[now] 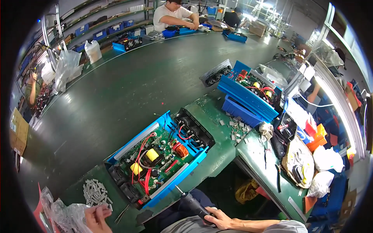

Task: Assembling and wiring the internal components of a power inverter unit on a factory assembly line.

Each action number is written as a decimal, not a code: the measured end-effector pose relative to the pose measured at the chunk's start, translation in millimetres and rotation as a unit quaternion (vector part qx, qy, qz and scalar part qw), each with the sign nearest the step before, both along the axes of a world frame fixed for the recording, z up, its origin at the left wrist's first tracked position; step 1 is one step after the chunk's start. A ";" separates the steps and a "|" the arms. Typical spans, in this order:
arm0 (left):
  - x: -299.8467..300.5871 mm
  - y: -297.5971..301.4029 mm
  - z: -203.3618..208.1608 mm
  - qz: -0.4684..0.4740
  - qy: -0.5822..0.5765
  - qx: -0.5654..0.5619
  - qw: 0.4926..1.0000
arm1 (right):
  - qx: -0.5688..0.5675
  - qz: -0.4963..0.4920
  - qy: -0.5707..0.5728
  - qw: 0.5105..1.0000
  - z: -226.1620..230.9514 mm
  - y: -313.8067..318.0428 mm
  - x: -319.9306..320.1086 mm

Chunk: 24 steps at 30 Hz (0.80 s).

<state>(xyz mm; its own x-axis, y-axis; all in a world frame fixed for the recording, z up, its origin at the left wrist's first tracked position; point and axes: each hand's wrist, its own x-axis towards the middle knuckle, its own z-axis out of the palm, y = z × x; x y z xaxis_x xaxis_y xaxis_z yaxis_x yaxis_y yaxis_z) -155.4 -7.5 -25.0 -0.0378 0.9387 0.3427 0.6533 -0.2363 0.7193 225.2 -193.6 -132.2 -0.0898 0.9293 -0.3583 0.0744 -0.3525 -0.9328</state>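
My right hand is wrapped round a black electric screwdriver, whose bit points up and left toward a blue metal case. My left hand is closed in a pinch at the lower left, with a small silvery metal piece at its fingertips. Just beyond it lies a pile of small metal strips. A pair of tweezers rests to its right. In front of me the open blue case holds a green circuit board with yellow transformers, a copper coil and red wires. Black end panels close both its ends.
At the right, another open blue case sits on a blue bin, with loose metal pieces beside it. Clear plastic bags lie lower left. Tools and white bags crowd the right bench. A person works across the table.
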 end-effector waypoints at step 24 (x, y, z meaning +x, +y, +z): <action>154.2 56.5 29.9 -0.321 -0.050 -0.153 0.933 | -0.017 0.088 -0.021 0.996 -1.3 6.1 -11.0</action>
<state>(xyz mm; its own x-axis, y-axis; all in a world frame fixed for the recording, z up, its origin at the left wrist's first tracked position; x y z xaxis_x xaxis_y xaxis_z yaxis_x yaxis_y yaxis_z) -1.3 49.0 4.9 0.5480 0.8327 0.0797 0.3736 -0.3289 0.8673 214.1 -187.5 -133.5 -0.2347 0.8879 -0.3957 0.1773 -0.3612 -0.9155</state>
